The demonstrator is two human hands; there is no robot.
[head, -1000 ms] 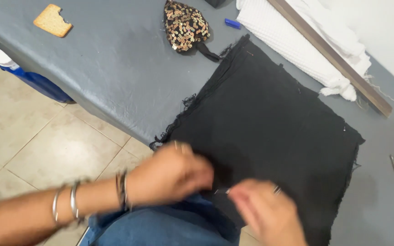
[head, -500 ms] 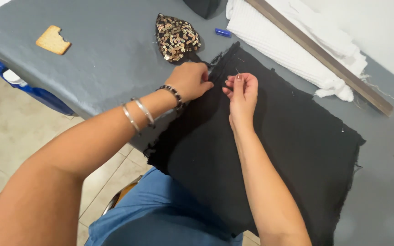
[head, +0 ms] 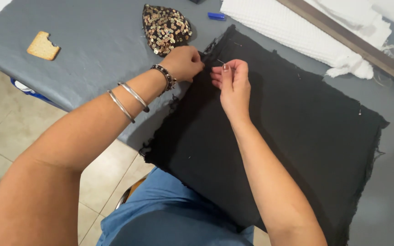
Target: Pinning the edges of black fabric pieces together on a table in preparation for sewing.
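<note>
A person leans over a large square of black cloth [head: 270,136] spread flat on a grey table [head: 92,50], its near edge hanging off toward the person's lap. Both hands meet at the cloth's far left edge. The left hand [head: 185,63], with bangles and a beaded bracelet on the wrist, is curled closed and pinches that frayed edge, apparently to keep it taut and steady. Just to its right, touching the cloth, the right hand [head: 233,82] has thumb and forefinger closed on a thin pin [head: 220,61], held almost level with the cloth as if lined up with the edge.

Beyond the cloth's far left corner lies a sequined patch [head: 166,27], dark with gold discs. Farther left of the cloth sits a bitten cracker [head: 43,46]. Past the cloth's far edge are a small blue object [head: 216,16], folded white fabric [head: 297,34] and a long wooden strip [head: 352,43].

The pin is very fine, and whether its tip has entered the cloth cannot be made out. The left fingertips are hidden behind the knuckles. The cloth's lower right corner and the wooden strip run out of view.
</note>
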